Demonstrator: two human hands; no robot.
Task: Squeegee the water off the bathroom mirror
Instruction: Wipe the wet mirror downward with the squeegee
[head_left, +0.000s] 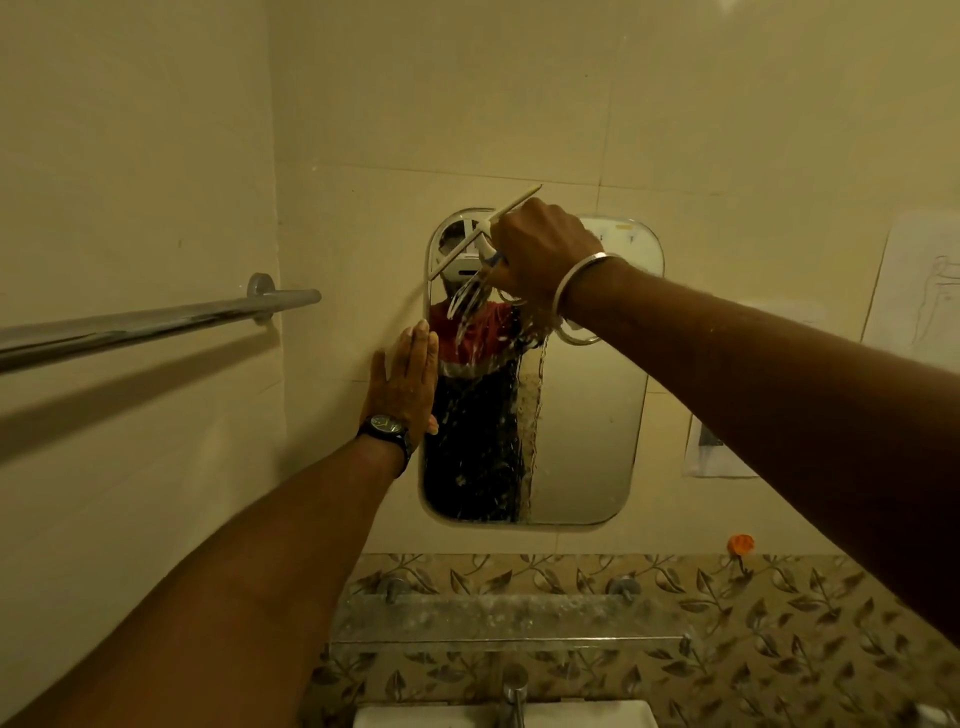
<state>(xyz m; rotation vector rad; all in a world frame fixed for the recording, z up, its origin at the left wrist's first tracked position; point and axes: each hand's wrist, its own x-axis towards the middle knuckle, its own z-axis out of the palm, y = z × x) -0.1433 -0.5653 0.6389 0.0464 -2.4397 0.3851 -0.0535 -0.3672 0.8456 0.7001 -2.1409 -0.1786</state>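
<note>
The mirror (587, 441) hangs on the cream tiled wall (467, 104); it is upright, with rounded corners. The squeegee (467, 243) is at its upper left corner. The blade lies slanted there, its lower end at the left edge of the mirror and its upper end over the top edge, on the wall. The right hand (540, 249) has its grip closed around the handle of the squeegee, and a metal bangle (576, 275) sits on this wrist. The left hand (402, 384), with a dark watch (387, 426), has its grip open: the fingers are straight and flat on the wall, along the left edge of the mirror, and the thumb reaches onto the glass. Water streaks (524, 415) run down the middle of the mirror, while the right half looks mostly free of streaks.

To the left, a chrome towel bar (156, 325) stands out from the side wall, near the left hand. Below the mirror there is a glass shelf (493, 618), then a tap (514, 691) and the rim of a white sink (415, 719). A band of leaf-patterned tiles (753, 649) runs behind them. A small orange object (741, 543) and a paper sheet (919, 291) are on the wall to the right.
</note>
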